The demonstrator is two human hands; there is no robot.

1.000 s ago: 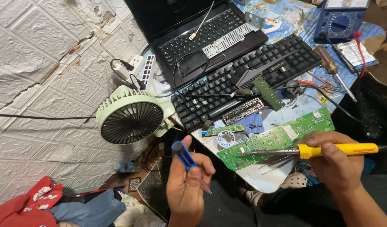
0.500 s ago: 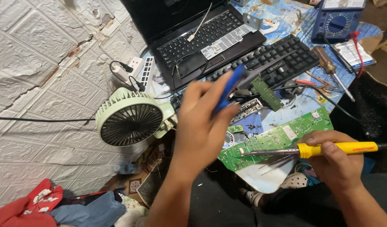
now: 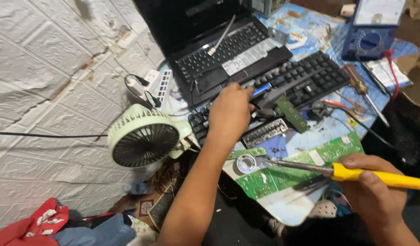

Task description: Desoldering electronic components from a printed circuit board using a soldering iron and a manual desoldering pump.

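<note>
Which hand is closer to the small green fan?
Left. The left hand reaches over the black keyboard, just right of the fan; the right hand with the soldering iron is far right.

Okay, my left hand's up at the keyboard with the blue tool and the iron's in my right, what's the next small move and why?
Probably set the blue tool down on the black keyboard and let go. The left hand is already stretched out over the keys with the tool's tip against them, while the right hand holds the yellow-handled soldering iron level over the green circuit board.
</note>
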